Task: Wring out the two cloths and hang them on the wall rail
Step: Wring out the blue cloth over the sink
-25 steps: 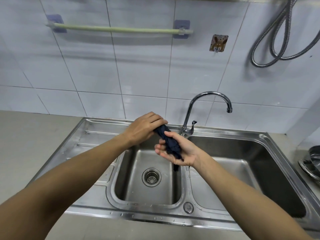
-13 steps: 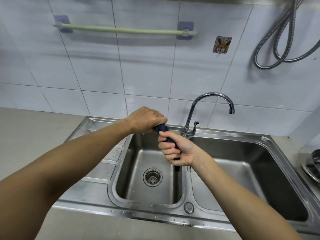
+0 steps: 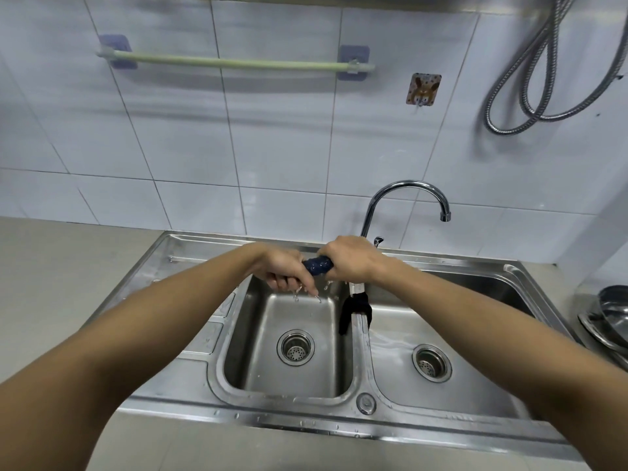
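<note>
A dark blue cloth (image 3: 318, 265) is twisted into a tight horizontal roll above the left basin of the steel sink (image 3: 190, 263). My left hand (image 3: 283, 268) grips its left end and my right hand (image 3: 350, 258) grips its right end. Water drips from under my left fingers. A second dark cloth (image 3: 355, 311) hangs draped over the divider between the two basins, just below my right hand. The pale green wall rail (image 3: 234, 62) is mounted on the tiles above, bare.
A chrome faucet (image 3: 407, 190) curves up behind my right hand, spout over the right basin. A metal hose (image 3: 530, 79) loops on the wall at upper right, beside a small sticker hook (image 3: 423, 90). Steel pans (image 3: 608, 321) sit on the right counter.
The cloth went from held upright between my hands to a horizontal twisted roll. My right hand turned palm-down over its right end. The second cloth on the divider is now visible.
</note>
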